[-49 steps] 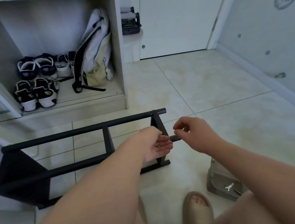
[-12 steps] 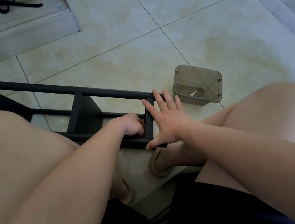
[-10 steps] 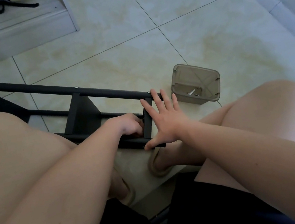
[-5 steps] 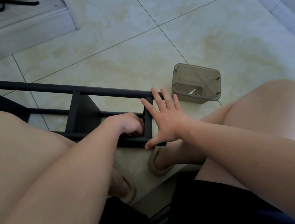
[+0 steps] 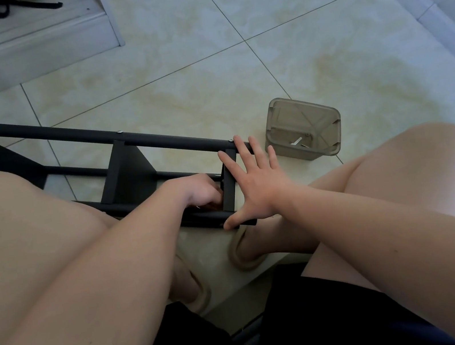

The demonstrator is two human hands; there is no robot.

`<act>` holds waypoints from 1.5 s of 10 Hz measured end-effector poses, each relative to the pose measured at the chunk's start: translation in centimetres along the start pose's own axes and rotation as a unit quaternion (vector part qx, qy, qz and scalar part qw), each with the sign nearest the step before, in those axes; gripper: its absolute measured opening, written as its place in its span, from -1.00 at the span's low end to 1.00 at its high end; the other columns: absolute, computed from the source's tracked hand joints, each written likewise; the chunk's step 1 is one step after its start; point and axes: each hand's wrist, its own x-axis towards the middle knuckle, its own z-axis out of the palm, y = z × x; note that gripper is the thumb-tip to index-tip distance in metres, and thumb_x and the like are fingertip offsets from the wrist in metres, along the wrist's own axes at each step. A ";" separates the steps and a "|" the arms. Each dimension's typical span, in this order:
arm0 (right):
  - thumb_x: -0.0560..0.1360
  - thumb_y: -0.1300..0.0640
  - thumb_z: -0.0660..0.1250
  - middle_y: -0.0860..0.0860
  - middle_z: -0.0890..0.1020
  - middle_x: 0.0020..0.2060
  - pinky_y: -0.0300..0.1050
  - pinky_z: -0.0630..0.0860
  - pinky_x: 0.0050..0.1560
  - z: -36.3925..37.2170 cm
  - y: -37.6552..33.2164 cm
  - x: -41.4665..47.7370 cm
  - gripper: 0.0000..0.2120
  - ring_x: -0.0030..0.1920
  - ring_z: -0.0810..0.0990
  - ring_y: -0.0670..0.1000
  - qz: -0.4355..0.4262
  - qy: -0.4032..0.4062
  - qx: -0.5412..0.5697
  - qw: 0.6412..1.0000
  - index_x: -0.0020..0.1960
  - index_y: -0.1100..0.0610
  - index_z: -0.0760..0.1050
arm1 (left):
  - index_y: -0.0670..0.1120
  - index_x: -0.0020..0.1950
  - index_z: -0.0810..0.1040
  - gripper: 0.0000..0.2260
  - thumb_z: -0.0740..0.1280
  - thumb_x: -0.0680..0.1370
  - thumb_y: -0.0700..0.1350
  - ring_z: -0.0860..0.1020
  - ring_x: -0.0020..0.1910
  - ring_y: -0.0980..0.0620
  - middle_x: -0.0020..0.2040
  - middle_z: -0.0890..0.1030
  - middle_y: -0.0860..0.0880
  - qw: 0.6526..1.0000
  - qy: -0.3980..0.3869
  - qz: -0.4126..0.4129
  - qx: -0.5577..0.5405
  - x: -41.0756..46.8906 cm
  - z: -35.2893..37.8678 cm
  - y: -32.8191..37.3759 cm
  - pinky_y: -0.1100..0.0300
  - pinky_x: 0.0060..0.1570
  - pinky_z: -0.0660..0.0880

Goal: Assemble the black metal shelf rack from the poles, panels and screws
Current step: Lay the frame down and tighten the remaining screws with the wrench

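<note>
Rack (image 5: 127, 174) braced at end panel (image 5: 229, 191)

Fingers (image 5: 243, 151) of the right hand (image 5: 257, 188) press straight and spread on that panel. The left hand (image 5: 200, 195) curls inside the frame, its grip hidden. The rack lies sideways on the floor (image 5: 203, 71), with a plastic box (image 5: 313, 118) just beside it.

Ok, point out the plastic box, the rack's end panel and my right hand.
plastic box (image 5: 319, 153): head view, near wall.
end panel (image 5: 229, 185): head view, visible black strip.
right hand (image 5: 256, 187): head view, back of hand.
</note>
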 end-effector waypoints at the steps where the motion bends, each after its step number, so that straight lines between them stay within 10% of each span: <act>1: 0.13 -0.66 0.31 0.10 -0.49 0.54 0.39 -0.29 0.53 0.0 0.0 0.0 0.39 0.54 -0.50 0.26 -0.001 0.001 0.004 1.000 0.60 -0.10 -0.43 | -0.12 0.03 0.69 -0.77 0.37 0.42 -0.12 0.57 -0.14 -0.09 0.00 0.69 -0.19 1.000 -0.009 -0.001 0.002 0.0 -0.1 0.0 -0.07 0.17 0.53; 8: 0.12 -0.66 0.32 0.08 -0.51 0.53 0.39 -0.27 0.53 0.1 -0.1 0.0 0.40 0.53 -0.52 0.24 -0.001 0.001 0.014 1.000 0.60 -0.11 -0.43 | -0.09 -0.45 0.62 -0.69 0.35 0.50 -0.22 0.53 -0.55 0.12 -0.46 0.58 0.01 0.988 -0.103 -0.069 -0.091 0.3 -0.7 -0.2 0.37 -0.51 0.39; 15: 0.11 -0.67 0.30 0.09 -0.51 0.53 0.37 -0.28 0.53 0.3 -0.1 0.1 0.41 0.53 -0.52 0.25 -0.001 -0.001 0.014 1.000 0.59 -0.10 -0.44 | -0.17 -0.11 0.64 -0.93 0.37 0.52 -0.23 0.61 -0.27 0.03 -0.25 0.67 -0.04 0.987 -0.103 -0.048 -0.109 0.3 -0.5 -0.1 0.21 -0.14 0.49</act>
